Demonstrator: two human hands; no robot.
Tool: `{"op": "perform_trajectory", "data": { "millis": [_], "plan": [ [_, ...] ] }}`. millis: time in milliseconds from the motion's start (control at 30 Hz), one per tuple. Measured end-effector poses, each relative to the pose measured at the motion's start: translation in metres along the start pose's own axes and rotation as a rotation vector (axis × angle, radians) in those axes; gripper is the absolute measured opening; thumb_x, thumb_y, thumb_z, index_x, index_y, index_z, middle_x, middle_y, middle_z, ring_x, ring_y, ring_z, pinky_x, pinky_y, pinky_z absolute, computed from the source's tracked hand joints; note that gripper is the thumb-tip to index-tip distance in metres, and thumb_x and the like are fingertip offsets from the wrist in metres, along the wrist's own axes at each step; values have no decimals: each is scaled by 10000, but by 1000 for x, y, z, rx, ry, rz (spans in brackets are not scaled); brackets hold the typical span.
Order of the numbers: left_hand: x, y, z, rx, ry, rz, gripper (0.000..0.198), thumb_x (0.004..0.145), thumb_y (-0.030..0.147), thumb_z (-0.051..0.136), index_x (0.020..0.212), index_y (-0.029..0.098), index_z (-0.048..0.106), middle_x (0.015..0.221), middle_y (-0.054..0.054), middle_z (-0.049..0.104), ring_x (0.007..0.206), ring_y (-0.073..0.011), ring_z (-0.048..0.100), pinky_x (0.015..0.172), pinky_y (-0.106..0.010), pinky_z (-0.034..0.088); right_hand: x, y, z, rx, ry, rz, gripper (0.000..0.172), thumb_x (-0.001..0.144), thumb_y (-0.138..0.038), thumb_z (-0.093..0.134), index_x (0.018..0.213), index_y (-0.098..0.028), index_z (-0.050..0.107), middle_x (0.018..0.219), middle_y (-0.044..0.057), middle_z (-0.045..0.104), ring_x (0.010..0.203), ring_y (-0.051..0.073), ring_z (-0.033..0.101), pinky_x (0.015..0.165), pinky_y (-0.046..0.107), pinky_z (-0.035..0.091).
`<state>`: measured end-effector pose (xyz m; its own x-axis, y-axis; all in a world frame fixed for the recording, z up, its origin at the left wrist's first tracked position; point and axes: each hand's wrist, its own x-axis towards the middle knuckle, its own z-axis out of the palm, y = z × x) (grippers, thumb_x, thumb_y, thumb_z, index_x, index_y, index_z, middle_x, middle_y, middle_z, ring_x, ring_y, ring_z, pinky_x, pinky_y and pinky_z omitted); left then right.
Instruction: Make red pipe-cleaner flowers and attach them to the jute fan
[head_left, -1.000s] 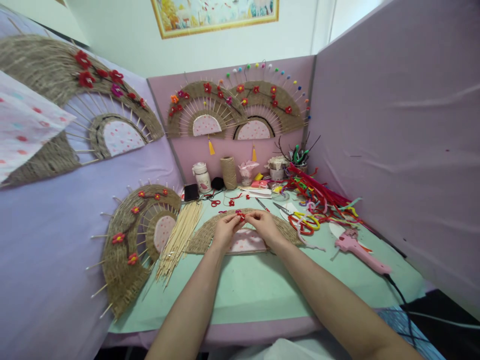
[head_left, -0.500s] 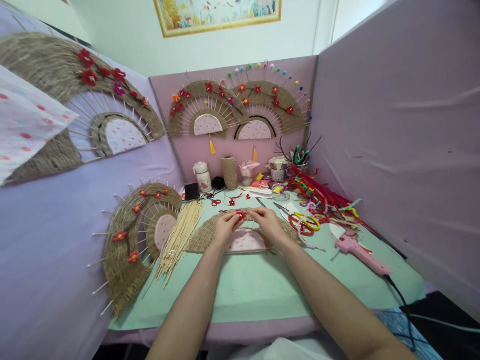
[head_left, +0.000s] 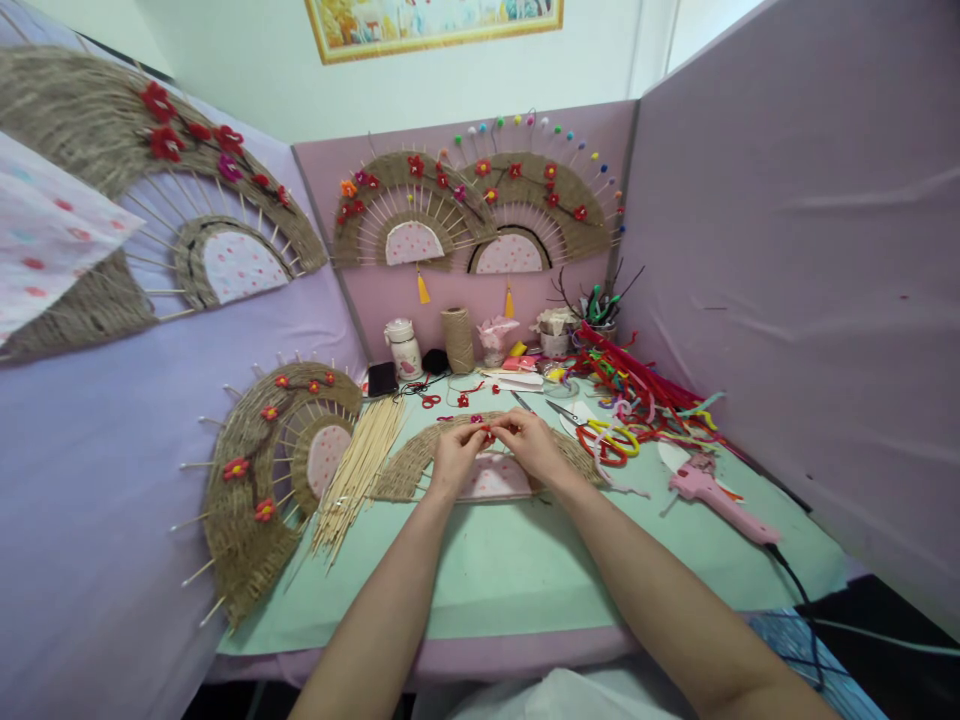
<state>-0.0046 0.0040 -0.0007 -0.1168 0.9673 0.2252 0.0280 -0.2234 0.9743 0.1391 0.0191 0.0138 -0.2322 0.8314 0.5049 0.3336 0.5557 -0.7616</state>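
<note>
Above the middle of a twine-wrapped fan [head_left: 412, 462], both hands meet over a small red pipe-cleaner flower [head_left: 488, 436]. My left hand [head_left: 459, 457] pinches its left side. From the right, the closed thumb and fingers of my right hand [head_left: 531, 446] grip it too. Fingers cover much of the flower. Below the hands shows the fan's dotted half-round cloth [head_left: 495, 478]. Just behind the fan lie more red flowers [head_left: 463, 400].
A bundle of thin sticks [head_left: 360, 475] lies left. To the right are yellow- and red-handled scissors [head_left: 611, 440], a pink glue gun [head_left: 724, 508] with a cord, and a heap of pipe cleaners [head_left: 645, 385]. A twine spool [head_left: 457, 340] stands at the back. A finished fan [head_left: 255, 490] leans left.
My right hand has moved left, and its fingertips now meet the left ones at the red flower. The camera view has shifted slightly.
</note>
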Motion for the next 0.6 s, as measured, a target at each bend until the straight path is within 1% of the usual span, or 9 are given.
{"op": "perform_trajectory", "data": {
  "millis": [133, 300, 433, 500, 600],
  "plan": [
    [0, 0, -1, 2, -12, 23, 202, 691, 256, 627, 827, 128, 705, 838, -79, 704, 760, -179, 650, 764, -341, 529, -1, 0, 1, -16, -13, -9, 127, 792, -228, 550, 760, -174, 661, 781, 40, 635, 728, 140, 555, 680, 251, 407],
    [2, -2, -5, 72, -40, 46, 193, 688, 246, 625, 819, 134, 711, 806, -71, 708, 739, -182, 653, 743, -333, 536, 0, 3, 0, -50, -35, -42, 143, 804, -224, 529, 706, -171, 619, 752, 32, 615, 710, 137, 544, 668, 250, 396],
    [2, -2, -7, 92, -59, 43, 185, 688, 235, 621, 817, 139, 712, 781, -63, 708, 716, -178, 652, 725, -324, 538, 1, 7, 0, -30, -54, -43, 138, 798, -219, 525, 705, -172, 615, 739, 27, 619, 714, 136, 547, 672, 247, 398],
    [2, -1, -6, 79, -61, 33, 187, 687, 245, 626, 814, 135, 710, 776, -65, 706, 715, -177, 652, 723, -322, 537, 2, 9, 2, 7, -48, -16, 129, 787, -225, 532, 719, -171, 627, 742, 28, 630, 712, 138, 553, 672, 247, 403],
    [1, 3, -4, 14, -56, -5, 210, 685, 268, 640, 822, 124, 705, 816, -79, 704, 744, -179, 652, 742, -324, 534, 2, 12, 4, 135, -55, 88, 149, 772, -256, 539, 744, -159, 648, 743, 33, 654, 692, 144, 569, 663, 250, 421]
  ]
}}
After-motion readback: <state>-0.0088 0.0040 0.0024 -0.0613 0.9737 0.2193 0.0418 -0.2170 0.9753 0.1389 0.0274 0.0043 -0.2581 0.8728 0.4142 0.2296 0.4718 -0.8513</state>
